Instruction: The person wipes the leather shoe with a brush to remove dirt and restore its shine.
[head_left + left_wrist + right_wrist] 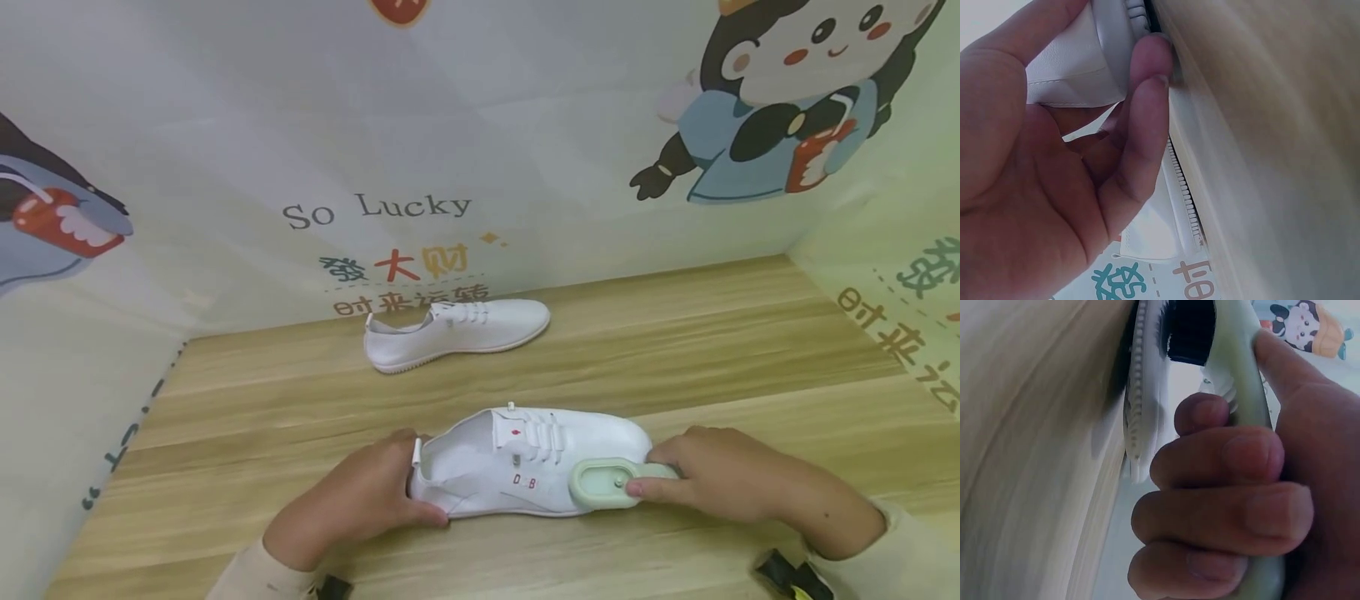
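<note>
A white lace-up shoe (468,475) rests on the wooden surface, its toe towards the right. My left hand (356,493) holds it at the heel, the thumb along the near side; in the left wrist view the fingers curl about the heel end. My right hand (720,477) grips a pale green brush (598,485) by its handle. The brush head lies against the near side of the shoe by the toe. In the right wrist view, dark bristles (1192,331) face the shoe's side above the sole (1141,394), and several fingers wrap the handle.
Farther back, a second white shoe (487,327) stands near the printed backdrop (420,150), its toe also to the right. Printed walls rise along the left and right sides of the wooden surface (697,350).
</note>
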Demonstrator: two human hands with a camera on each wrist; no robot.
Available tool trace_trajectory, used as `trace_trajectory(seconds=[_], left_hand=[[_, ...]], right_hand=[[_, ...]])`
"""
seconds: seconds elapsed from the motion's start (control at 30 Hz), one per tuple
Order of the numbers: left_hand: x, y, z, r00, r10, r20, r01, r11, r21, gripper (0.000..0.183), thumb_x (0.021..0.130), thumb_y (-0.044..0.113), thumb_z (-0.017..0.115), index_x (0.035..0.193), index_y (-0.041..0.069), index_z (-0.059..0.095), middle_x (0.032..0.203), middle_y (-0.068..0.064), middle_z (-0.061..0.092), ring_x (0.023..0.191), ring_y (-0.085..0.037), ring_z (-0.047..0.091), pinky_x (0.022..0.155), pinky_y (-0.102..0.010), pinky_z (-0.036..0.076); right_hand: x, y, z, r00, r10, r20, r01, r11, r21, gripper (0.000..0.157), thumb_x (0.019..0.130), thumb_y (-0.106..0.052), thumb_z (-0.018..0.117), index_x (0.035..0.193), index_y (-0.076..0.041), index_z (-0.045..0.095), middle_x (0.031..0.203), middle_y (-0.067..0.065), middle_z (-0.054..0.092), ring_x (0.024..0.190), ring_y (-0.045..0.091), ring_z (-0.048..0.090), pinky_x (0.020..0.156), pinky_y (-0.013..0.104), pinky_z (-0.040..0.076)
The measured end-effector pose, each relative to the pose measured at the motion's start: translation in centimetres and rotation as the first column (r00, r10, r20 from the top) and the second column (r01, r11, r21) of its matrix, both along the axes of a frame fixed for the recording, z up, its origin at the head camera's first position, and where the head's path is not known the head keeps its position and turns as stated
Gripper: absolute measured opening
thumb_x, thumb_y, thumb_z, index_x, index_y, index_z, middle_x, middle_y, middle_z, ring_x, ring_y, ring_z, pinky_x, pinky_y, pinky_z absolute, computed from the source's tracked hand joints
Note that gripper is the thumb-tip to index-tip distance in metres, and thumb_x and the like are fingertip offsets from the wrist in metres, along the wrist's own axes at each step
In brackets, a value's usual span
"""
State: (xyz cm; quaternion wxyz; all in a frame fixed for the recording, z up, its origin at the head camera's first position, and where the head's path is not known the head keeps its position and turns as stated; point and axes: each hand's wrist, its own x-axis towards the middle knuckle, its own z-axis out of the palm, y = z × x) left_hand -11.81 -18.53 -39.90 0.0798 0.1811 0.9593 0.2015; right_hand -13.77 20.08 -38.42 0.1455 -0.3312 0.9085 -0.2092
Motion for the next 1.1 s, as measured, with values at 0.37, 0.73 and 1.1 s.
trace_trajectory(seconds=[0.37, 0.73, 1.1], left_hand=[[0.0, 0.0, -0.1, 1.000, -0.018, -0.008, 0.019, 1.000, 0.007, 0.068, 0.059, 0.049, 0.086, 0.110, 0.013, 0.059, 0.093, 0.009, 0.056, 0.074, -0.007, 0.051, 0.068, -0.030, 0.047], [0.0, 0.0, -0.2, 1.000, -0.020, -0.009, 0.020, 1.000, -0.003, 0.070, 0.059, 0.050, 0.085, 0.113, 0.014, 0.059, 0.095, 0.010, 0.055, 0.074, -0.006, 0.051, 0.069, -0.030, 0.047], [0.0, 0.0, 0.0, 1.000, -0.022, -0.012, 0.022, 1.000, -0.008, 0.069, 0.060, 0.051, 0.085, 0.111, 0.012, 0.059, 0.094, 0.009, 0.054, 0.074, -0.007, 0.051, 0.069, -0.031, 0.047]], right_hand=[[-0.7, 0.5, 0.3, 0.976, -0.156, -0.152, 0.168, 0.983, 0.071, 0.042, 0.089, -0.063, 0.048, 0.063, -0.030, 0.050, 0.056, -0.015, 0.041, 0.051, 0.002, 0.038, 0.049, 0.023, 0.034], [-1.7, 0.4, 0.2, 0.928, -0.275, -0.253, 0.298, 0.953, 0.060, 0.045, 0.090, -0.060, 0.048, 0.066, -0.023, 0.054, 0.057, -0.007, 0.044, 0.054, 0.009, 0.042, 0.050, 0.029, 0.037], [-1.3, 0.3, 0.6, 0.948, -0.297, -0.115, 0.306, 0.950, 0.067, 0.049, 0.093, -0.059, 0.044, 0.063, -0.021, 0.048, 0.060, -0.006, 0.045, 0.054, 0.009, 0.042, 0.050, 0.029, 0.037]])
